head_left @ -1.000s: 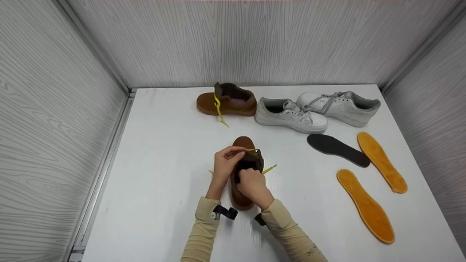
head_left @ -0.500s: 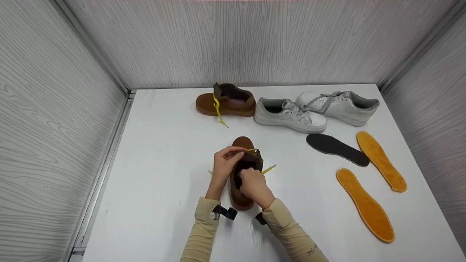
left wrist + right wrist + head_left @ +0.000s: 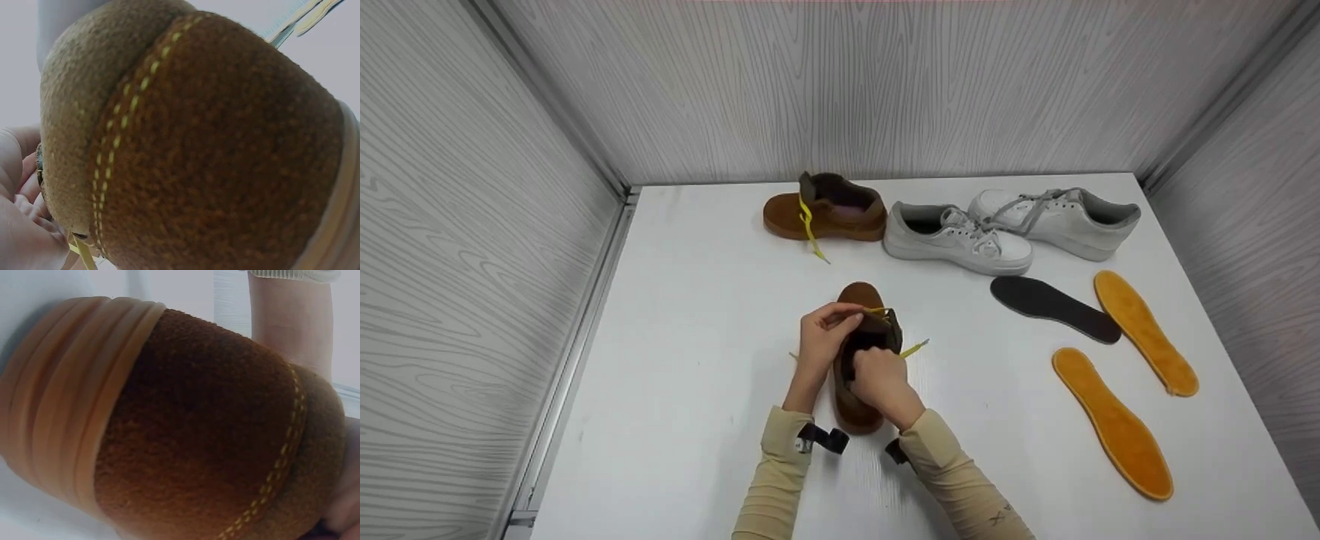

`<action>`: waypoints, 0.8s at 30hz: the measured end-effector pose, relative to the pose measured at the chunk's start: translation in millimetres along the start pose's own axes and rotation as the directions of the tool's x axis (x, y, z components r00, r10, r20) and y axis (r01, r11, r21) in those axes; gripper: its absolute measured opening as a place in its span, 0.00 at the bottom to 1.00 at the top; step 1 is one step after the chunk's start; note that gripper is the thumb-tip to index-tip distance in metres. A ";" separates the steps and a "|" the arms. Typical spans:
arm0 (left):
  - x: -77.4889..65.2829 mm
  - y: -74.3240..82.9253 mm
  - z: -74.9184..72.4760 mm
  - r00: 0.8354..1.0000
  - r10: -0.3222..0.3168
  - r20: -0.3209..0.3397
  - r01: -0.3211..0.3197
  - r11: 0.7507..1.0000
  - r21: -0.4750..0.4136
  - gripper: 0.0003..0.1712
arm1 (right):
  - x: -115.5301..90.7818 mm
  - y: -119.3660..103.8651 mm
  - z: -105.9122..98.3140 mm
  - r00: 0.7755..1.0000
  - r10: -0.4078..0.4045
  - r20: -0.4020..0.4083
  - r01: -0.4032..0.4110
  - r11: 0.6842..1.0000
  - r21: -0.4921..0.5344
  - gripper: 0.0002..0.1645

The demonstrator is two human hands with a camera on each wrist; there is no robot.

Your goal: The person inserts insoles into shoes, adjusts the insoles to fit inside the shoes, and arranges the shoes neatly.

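Observation:
A brown suede shoe [image 3: 859,294] with yellow laces stands on the table, toe pointing away from me. My left hand [image 3: 823,334] pinches its tongue near the lacing between thumb and fingers. My right hand [image 3: 880,375] reaches into the shoe's opening; its knuckles are bent and its fingertips are hidden inside. One yellow lace end [image 3: 915,348] sticks out on the right. In the left wrist view the stitched heel [image 3: 214,129] fills the picture, with part of my left hand at the left edge. The right wrist view shows the heel [image 3: 191,410] and its ribbed sole [image 3: 67,405].
The other brown shoe [image 3: 780,216] stands at the back, a yellow lace hanging over its side. Two white sneakers [image 3: 937,244] sit right of it. A black insole [image 3: 1046,302] and two orange insoles, one upper [image 3: 1144,330] and one lower [image 3: 1114,424], lie on the right.

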State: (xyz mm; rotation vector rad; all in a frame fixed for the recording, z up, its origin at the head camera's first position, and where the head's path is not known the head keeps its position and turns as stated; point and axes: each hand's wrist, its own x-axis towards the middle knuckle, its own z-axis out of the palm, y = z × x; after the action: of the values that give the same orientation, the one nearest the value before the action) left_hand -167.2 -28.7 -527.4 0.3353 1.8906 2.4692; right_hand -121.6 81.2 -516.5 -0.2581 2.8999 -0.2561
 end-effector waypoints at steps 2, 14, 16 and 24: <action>0.1 -0.1 0.1 1.000 0.004 -0.003 -0.004 1.000 0.000 0.11 | -0.3 -0.5 -0.5 1.000 -0.007 0.003 0.007 1.000 -0.015 0.13; 3.8 -22.9 -7.3 1.000 -0.013 -0.027 0.013 1.000 0.001 0.09 | -0.9 -1.9 2.4 0.994 -0.102 -0.035 0.099 0.992 -0.081 0.14; 3.4 -22.8 -7.3 0.999 -0.022 -0.027 0.022 1.000 0.006 0.11 | -1.4 -1.0 3.2 0.991 -0.124 -0.051 0.118 0.988 -0.095 0.17; 4.0 -21.7 -6.4 0.999 -0.036 -0.003 0.036 0.999 0.010 0.12 | -2.3 0.3 -0.6 0.989 -0.135 -0.053 0.129 0.986 -0.106 0.23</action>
State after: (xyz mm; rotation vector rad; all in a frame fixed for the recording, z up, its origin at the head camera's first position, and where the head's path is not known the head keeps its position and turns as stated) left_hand -174.8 -28.4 -549.1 0.2962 1.8930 2.4400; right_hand -119.5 82.1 -515.5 -0.4694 2.9637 -0.1393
